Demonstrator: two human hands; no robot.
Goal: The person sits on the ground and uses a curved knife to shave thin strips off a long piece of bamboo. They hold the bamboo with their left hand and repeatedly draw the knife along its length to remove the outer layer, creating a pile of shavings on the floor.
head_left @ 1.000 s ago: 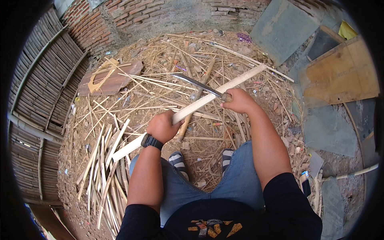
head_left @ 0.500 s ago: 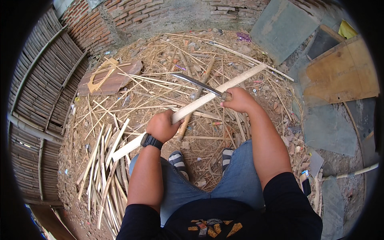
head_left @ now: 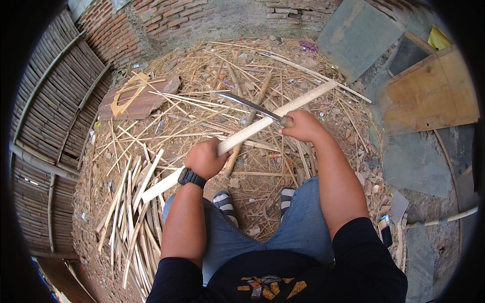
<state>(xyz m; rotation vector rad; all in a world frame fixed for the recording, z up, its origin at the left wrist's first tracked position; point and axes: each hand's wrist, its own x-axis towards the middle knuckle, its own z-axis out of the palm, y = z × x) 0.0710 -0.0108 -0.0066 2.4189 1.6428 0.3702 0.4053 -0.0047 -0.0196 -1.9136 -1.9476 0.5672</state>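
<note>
A long pale strip of split bamboo or wood [head_left: 304, 101] runs slantwise in front of me, from low left to high right. My left hand [head_left: 206, 158] is closed around its lower part, with a dark watch on the wrist. My right hand [head_left: 301, 125] grips the short brown handle of a machete [head_left: 254, 107]. Its long dark blade points to the upper left and crosses the strip near the strip's middle. Whether the blade touches the strip, I cannot tell. The fingers of my left hand partly hide the strip.
Many pale strips [head_left: 132, 222] lie in a pile by my left leg. Thin sticks and a round pole [head_left: 261, 94] litter the ground ahead. A brown board [head_left: 139, 98] lies at left. Bamboo fencing [head_left: 53, 96], a brick wall [head_left: 172, 20] and grey sheets [head_left: 361, 38] surround the spot.
</note>
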